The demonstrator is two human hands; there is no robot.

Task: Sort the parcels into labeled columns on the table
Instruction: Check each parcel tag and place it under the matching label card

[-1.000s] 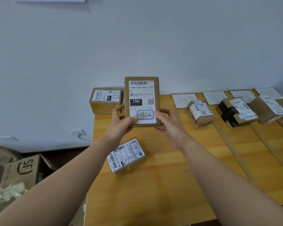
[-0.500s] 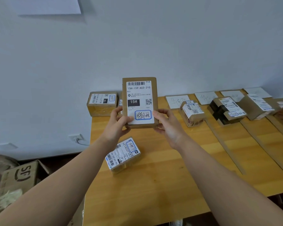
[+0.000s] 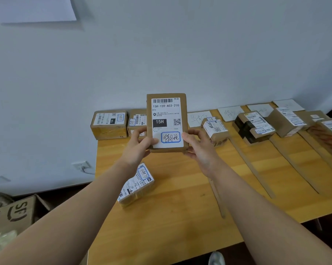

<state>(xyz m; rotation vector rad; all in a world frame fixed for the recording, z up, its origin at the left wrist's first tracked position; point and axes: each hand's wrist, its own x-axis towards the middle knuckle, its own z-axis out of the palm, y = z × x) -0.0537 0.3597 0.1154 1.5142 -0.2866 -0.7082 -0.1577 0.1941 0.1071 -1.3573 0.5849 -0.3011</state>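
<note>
wooden table point(image 3: 180, 217) already carries sorted parcels point(image 3: 255, 127) far right, while left hand point(image 3: 136, 148) and right hand point(image 3: 197, 148) pinch an upright parcel point(image 3: 166, 121), another point(image 3: 136, 185) lying unsorted near.

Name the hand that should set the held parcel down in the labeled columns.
Right, probably. Both hands hold the parcel, but the right hand is on the side where the paper labels lie; the left hand would cross over.
</note>
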